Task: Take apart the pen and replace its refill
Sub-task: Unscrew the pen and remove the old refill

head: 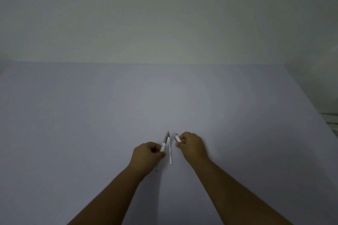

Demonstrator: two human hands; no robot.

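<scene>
Two pen halves, kept apart to free the core: my left hand pinches the front barrel, my right hand pinches the clicker end, refill lies between on table.

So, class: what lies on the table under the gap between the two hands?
A loose white refill lies on the table, between the left hand and right hand. Nothing covers it.
</scene>
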